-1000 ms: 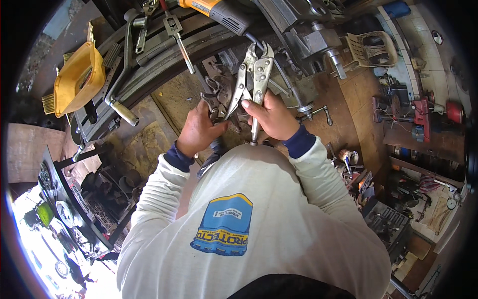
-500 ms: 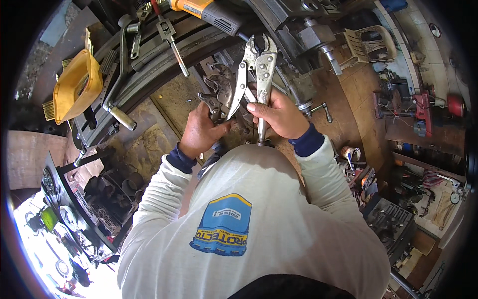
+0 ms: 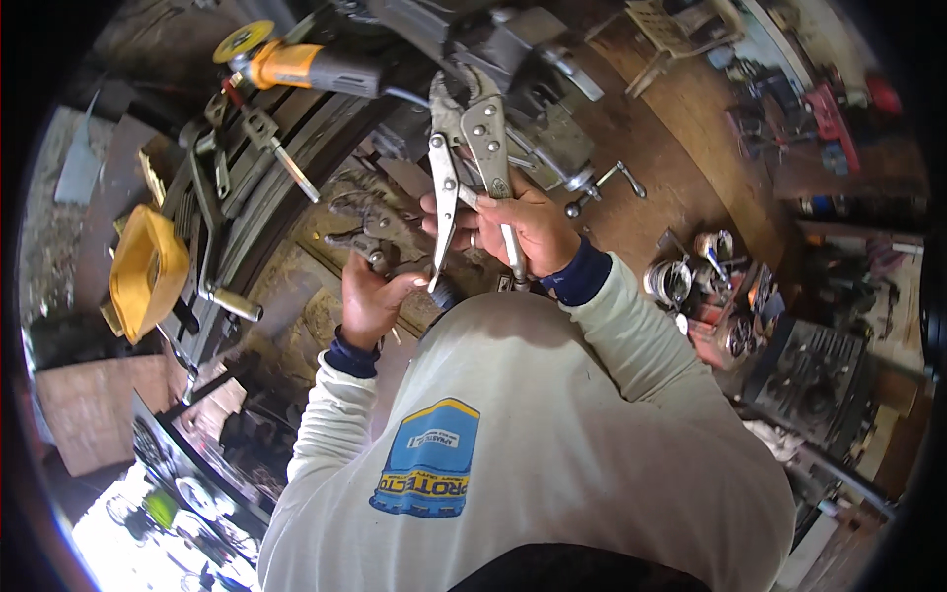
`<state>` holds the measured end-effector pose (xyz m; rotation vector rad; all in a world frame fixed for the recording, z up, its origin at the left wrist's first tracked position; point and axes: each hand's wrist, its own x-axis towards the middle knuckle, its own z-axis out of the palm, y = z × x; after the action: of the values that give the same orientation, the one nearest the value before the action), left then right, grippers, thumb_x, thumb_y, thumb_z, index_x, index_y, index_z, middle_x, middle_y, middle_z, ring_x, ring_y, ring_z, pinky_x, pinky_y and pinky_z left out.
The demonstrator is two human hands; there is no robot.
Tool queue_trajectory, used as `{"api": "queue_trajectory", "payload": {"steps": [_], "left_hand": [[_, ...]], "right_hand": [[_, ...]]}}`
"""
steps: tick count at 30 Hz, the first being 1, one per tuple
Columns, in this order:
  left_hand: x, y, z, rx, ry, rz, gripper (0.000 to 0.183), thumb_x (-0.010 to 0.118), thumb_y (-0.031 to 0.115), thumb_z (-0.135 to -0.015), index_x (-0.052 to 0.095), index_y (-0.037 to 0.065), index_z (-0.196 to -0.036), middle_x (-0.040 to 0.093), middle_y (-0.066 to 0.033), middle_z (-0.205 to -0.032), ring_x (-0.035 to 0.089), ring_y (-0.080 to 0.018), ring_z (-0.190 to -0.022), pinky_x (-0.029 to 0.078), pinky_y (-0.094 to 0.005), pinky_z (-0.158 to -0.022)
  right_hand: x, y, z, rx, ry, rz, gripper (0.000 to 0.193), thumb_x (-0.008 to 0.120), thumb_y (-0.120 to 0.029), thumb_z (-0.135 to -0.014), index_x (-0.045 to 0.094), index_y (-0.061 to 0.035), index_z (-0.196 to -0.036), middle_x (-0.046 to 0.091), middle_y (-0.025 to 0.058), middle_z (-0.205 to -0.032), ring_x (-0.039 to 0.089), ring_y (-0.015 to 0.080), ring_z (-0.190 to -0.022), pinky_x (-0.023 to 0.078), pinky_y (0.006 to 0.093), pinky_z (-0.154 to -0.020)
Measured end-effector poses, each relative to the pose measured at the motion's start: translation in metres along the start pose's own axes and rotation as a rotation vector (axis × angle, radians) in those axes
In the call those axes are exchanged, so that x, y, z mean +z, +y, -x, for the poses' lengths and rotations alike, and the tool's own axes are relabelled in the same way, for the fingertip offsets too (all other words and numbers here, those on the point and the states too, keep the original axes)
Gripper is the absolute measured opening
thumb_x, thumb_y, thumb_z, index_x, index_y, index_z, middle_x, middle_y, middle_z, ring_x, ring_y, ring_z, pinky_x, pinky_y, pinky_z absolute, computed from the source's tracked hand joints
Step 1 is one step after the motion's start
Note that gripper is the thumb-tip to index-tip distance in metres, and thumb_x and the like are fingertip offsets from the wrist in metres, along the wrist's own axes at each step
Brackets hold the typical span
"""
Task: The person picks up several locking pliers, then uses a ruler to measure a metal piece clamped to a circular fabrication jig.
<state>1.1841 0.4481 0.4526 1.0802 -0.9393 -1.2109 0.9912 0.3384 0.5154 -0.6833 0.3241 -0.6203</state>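
Large silver locking pliers (image 3: 486,148) are gripped around the fixed handle by my right hand (image 3: 538,232). Their jaws point away from me and stand apart, and the lever handle is swung away from the other. Some right fingers show behind, between the two handles. My left hand (image 3: 370,301) is closed around darker, worn locking pliers (image 3: 373,247), partly hidden by the hand. Its thumb reaches toward the lower end of the silver pliers' lever; whether they touch I cannot tell. Another dark jaw-shaped tool (image 3: 370,204) shows just beyond; what supports it is unclear.
On the metal machine bed at the left lie an orange angle grinder (image 3: 296,66), a tap wrench (image 3: 266,138) and a yellow container (image 3: 148,274). A crank handle (image 3: 619,183) juts out ahead. Cans and a red box (image 3: 725,326) stand at the right, near a plastic chair (image 3: 681,25).
The view has turned, so the surroundings shift. The silver pliers' handles stay spread. My left hand has drawn slightly down and away from the pliers, and the right fingers now show between the handles.
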Motion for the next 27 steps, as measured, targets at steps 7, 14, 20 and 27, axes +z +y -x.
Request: {"api": "queue_trajectory", "payload": {"steps": [7, 14, 20, 27], "left_hand": [[-0.016, -0.016, 0.004, -0.114, -0.102, -0.284, 0.051, 0.074, -0.001, -0.075, 0.048, -0.003, -0.118, 0.059, -0.0100, -0.114, 0.058, -0.0181, -0.101, 0.046, -0.0315, -0.091], [-0.013, -0.049, 0.022, -0.310, -0.097, -0.589, 0.045, 0.068, -0.006, -0.077, 0.049, -0.005, -0.118, 0.061, -0.0095, -0.107, 0.058, -0.0164, -0.094, 0.047, -0.0294, -0.085], [0.051, -0.064, 0.015, -0.462, -0.194, -0.938, 0.047, 0.069, 0.007, -0.081, 0.048, -0.006, -0.120, 0.062, -0.0124, -0.107, 0.059, -0.0185, -0.092, 0.048, -0.0308, -0.081], [0.089, -0.102, 0.027, -0.443, -0.360, -1.276, 0.046, 0.069, 0.021, -0.082, 0.052, -0.001, -0.119, 0.064, -0.0167, -0.109, 0.061, -0.0277, -0.094, 0.047, -0.0359, -0.084]], "right_hand": [[-0.019, -0.020, 0.062, -0.235, 0.068, 0.267, 0.049, 0.055, -0.028, -0.095, 0.038, -0.0054, -0.135, 0.056, 0.0103, -0.116, 0.056, 0.0180, -0.105, 0.045, 0.0341, -0.092], [-0.095, -0.038, 0.167, -0.429, 0.664, 0.675, 0.052, 0.058, -0.044, -0.092, 0.052, -0.0002, -0.119, 0.061, 0.0066, -0.092, 0.054, 0.0132, -0.082, 0.046, 0.0304, -0.077], [-0.253, 0.006, 0.296, -0.272, 1.071, 0.391, 0.038, 0.055, -0.039, -0.094, 0.057, -0.0009, -0.100, 0.062, 0.0058, -0.080, 0.058, 0.0140, -0.069, 0.049, 0.0307, -0.066], [-0.427, 0.075, 0.443, -0.149, 1.551, -0.273, 0.035, 0.053, -0.037, -0.094, 0.053, -0.0036, -0.085, 0.056, 0.0067, -0.064, 0.054, 0.0205, -0.051, 0.045, 0.0351, -0.045]]}}
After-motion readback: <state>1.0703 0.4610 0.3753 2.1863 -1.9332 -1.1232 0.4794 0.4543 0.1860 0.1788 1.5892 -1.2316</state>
